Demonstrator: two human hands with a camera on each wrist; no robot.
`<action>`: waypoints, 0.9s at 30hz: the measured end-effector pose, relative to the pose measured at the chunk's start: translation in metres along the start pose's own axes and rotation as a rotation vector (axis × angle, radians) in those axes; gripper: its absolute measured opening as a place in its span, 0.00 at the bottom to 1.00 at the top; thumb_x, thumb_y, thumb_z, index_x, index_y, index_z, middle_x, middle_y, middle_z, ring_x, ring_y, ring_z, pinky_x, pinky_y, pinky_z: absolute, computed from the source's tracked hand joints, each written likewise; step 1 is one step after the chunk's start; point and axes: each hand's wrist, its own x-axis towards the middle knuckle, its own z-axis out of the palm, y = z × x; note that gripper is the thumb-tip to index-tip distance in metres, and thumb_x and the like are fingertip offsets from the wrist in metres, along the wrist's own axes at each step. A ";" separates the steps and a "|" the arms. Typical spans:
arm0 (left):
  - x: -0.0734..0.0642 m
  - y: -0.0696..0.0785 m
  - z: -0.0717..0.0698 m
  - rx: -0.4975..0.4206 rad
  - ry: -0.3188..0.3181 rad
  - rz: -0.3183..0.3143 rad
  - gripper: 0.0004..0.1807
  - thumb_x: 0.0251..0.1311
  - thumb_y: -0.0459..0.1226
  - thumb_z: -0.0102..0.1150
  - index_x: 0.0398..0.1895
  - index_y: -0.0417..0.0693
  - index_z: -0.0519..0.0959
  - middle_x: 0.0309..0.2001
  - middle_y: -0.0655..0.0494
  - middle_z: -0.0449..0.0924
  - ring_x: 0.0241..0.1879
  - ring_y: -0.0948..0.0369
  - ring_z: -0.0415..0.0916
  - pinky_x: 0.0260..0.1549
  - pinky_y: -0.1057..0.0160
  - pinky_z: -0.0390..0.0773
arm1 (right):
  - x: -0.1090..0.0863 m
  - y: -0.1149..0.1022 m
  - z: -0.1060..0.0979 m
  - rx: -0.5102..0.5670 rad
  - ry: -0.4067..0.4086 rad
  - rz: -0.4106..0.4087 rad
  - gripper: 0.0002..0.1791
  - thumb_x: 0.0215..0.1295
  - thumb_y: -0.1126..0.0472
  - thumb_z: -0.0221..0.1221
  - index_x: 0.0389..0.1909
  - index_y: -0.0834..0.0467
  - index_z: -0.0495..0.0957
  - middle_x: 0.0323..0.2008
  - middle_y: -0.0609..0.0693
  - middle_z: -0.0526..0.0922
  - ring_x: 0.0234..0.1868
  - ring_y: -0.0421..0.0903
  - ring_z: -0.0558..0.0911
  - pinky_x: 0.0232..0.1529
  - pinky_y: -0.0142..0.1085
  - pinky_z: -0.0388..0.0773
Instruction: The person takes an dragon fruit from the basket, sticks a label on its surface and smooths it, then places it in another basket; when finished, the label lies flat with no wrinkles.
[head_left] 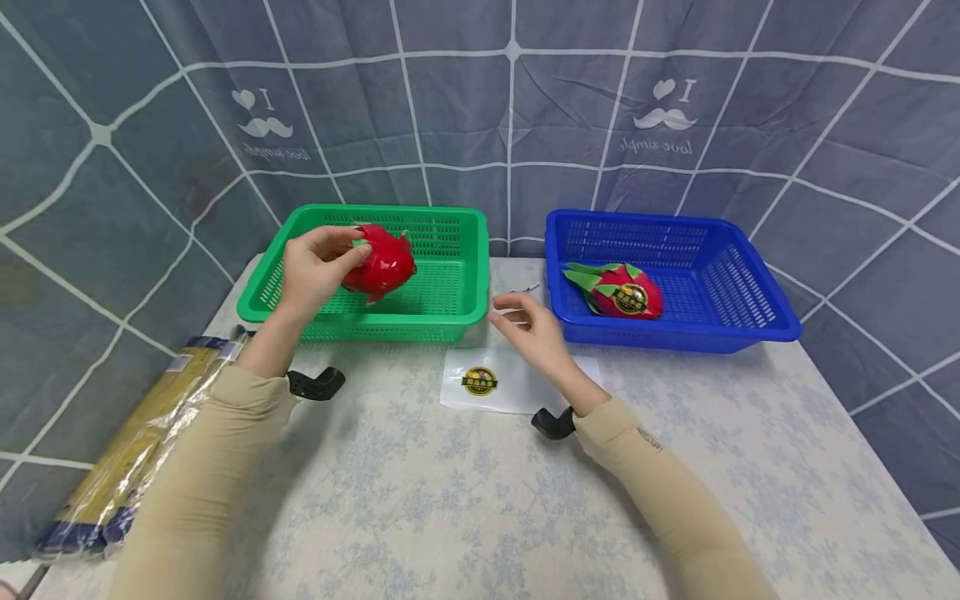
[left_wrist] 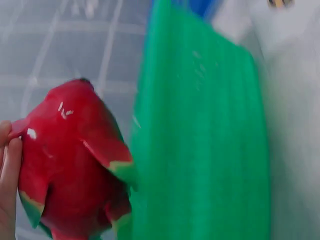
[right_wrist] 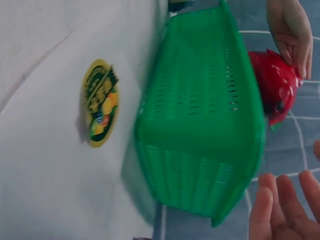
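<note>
My left hand (head_left: 309, 271) pinches a shiny red dragon fruit (head_left: 392, 263) over the green basket (head_left: 390, 320), thumb and fingers at its left side. The left wrist view shows the fruit (left_wrist: 75, 155) close up, its green-tipped scales near the basket's wall. The right hand (head_left: 534, 333) hovers between the two baskets, holding nothing, fingers relaxed and slightly bent. In the right wrist view, its fingers (right_wrist: 285, 205) appear beside the green basket. Another dragon fruit (head_left: 611, 296), bearing a dark label, lies in the blue basket (head_left: 675, 335).
A white sheet (head_left: 536, 392) with one round yellow-and-black sticker (head_left: 479, 381) lies before the baskets. Long yellow packages in clear plastic (head_left: 142, 433) lie along the table's left edge. A tiled-pattern curtain (head_left: 465, 117) hangs behind the baskets.
</note>
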 end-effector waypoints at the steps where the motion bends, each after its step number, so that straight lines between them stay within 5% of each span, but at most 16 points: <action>1: -0.002 0.009 0.005 -0.033 0.004 0.047 0.13 0.54 0.29 0.65 0.42 0.29 0.80 0.30 0.61 0.81 0.29 0.69 0.77 0.32 0.74 0.77 | -0.002 -0.003 -0.002 0.023 -0.008 -0.021 0.18 0.64 0.59 0.60 0.52 0.62 0.74 0.50 0.57 0.78 0.47 0.51 0.79 0.46 0.41 0.75; 8: -0.033 0.067 0.046 -0.211 -0.060 0.297 0.09 0.47 0.20 0.65 0.34 0.27 0.80 0.27 0.56 0.81 0.24 0.65 0.78 0.27 0.69 0.79 | -0.024 -0.028 -0.014 0.312 -0.138 -0.077 0.35 0.63 0.64 0.60 0.69 0.55 0.56 0.61 0.59 0.70 0.51 0.52 0.78 0.44 0.40 0.79; 14: -0.068 0.101 0.076 -0.290 -0.217 0.293 0.11 0.46 0.20 0.66 0.35 0.29 0.80 0.28 0.44 0.81 0.22 0.59 0.78 0.26 0.63 0.81 | -0.054 -0.042 -0.029 0.450 -0.200 -0.113 0.54 0.55 0.58 0.68 0.74 0.48 0.39 0.70 0.55 0.55 0.59 0.56 0.72 0.46 0.42 0.78; 20: -0.098 0.103 0.101 -0.312 -0.344 0.274 0.13 0.43 0.23 0.70 0.35 0.35 0.81 0.28 0.49 0.80 0.23 0.60 0.78 0.25 0.62 0.81 | -0.081 -0.030 -0.045 0.477 -0.227 -0.068 0.47 0.51 0.65 0.69 0.70 0.51 0.54 0.63 0.57 0.62 0.58 0.52 0.72 0.45 0.44 0.78; 23: -0.108 0.097 0.110 -0.243 -0.370 0.414 0.14 0.41 0.27 0.73 0.34 0.38 0.83 0.28 0.52 0.81 0.26 0.63 0.77 0.25 0.67 0.79 | -0.093 -0.014 -0.051 0.522 -0.253 -0.050 0.41 0.51 0.67 0.69 0.65 0.52 0.59 0.60 0.55 0.65 0.56 0.48 0.74 0.45 0.43 0.78; 27: -0.118 0.084 0.117 -0.112 -0.337 0.663 0.15 0.43 0.38 0.75 0.34 0.42 0.83 0.35 0.53 0.83 0.37 0.60 0.78 0.38 0.62 0.77 | -0.108 0.009 -0.059 0.580 -0.313 -0.084 0.36 0.53 0.68 0.67 0.60 0.49 0.61 0.57 0.50 0.68 0.55 0.44 0.73 0.45 0.40 0.78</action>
